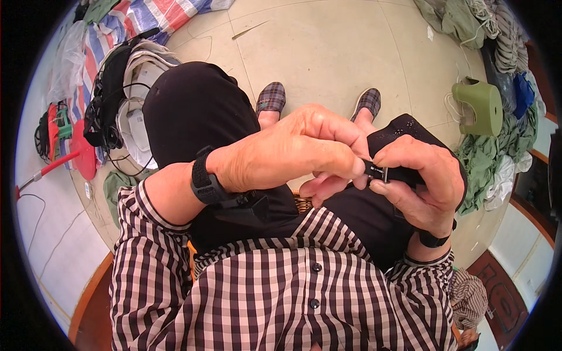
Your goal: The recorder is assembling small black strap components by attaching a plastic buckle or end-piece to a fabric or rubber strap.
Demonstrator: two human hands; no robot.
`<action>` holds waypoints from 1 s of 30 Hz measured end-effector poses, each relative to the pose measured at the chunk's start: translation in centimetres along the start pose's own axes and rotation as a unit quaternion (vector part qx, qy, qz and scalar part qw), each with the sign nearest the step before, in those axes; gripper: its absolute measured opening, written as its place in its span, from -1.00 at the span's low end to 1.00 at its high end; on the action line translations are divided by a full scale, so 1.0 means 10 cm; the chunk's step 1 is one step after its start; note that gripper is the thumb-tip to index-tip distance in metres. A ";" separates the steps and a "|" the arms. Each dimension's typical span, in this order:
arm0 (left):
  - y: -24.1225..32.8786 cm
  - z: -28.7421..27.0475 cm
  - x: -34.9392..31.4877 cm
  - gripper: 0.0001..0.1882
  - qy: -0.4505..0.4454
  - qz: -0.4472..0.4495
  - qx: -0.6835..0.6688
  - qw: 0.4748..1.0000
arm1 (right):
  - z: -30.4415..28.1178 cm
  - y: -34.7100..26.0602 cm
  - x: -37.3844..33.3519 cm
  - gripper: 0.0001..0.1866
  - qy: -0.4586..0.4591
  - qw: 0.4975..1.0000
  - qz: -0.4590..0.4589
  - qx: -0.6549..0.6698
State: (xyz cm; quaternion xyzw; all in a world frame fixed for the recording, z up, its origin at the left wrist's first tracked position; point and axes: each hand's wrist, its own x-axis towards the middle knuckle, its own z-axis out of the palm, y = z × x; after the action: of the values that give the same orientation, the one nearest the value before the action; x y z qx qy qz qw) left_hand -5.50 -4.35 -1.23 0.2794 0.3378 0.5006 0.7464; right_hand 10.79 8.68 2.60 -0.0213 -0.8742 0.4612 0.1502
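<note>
Over my lap, my left hand [298,153] and my right hand [422,182] meet at a small black piece with a shiny metal part [375,169]. The thumb and fingertips of the left hand are pinched on its left end. On the other side, my right thumb and forefinger close around a thin metal bar [386,174] at its right end. The fingertips cover much of the piece, so its exact kind cannot be made out. Black bands circle both wrists, the left one [206,178] carrying a small device.
My legs in black trousers [190,114] spread beneath the hands. A green stool [480,108] stands right, beside heaped green cloth [504,155]. At left are white bags [139,126], a red round object [84,149] and a striped sheet [117,26]. Checked cloth [468,297] shows lower right.
</note>
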 end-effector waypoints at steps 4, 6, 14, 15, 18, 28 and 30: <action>-0.03 0.00 0.01 -0.82 -0.013 -0.025 -0.119 0.992 | -0.03 0.02 -0.01 -0.67 -0.020 1.000 0.004 0.010; -0.01 0.01 0.01 -0.82 -0.010 -0.046 -0.148 0.988 | -0.04 0.03 -0.02 -0.66 -0.030 0.999 0.005 0.019; -0.01 0.01 0.02 -0.81 -0.011 -0.038 -0.099 0.994 | -0.02 0.03 0.00 -0.66 -0.034 0.999 0.001 0.029; -0.01 0.01 0.02 -0.81 -0.011 -0.038 -0.099 0.994 | -0.01 0.03 0.01 -0.66 -0.036 0.999 -0.006 0.028; -0.03 0.01 0.02 -0.82 -0.006 -0.031 -0.096 0.995 | -0.01 0.03 0.02 -0.67 -0.036 0.999 -0.021 0.011; 0.01 0.08 0.03 -0.83 0.072 -0.004 0.066 0.995 | 0.01 0.03 0.02 -0.67 -0.056 0.998 0.001 -0.008; -0.03 0.09 0.04 -0.83 0.099 0.020 0.091 0.991 | 0.03 0.04 0.03 -0.71 -0.046 0.999 0.002 -0.029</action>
State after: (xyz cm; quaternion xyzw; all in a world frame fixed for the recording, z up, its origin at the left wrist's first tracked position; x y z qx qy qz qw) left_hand -4.54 -4.18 -1.00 0.3024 0.4482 0.5080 0.6705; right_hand 10.37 8.77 2.22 -0.0061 -0.8931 0.4366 0.1083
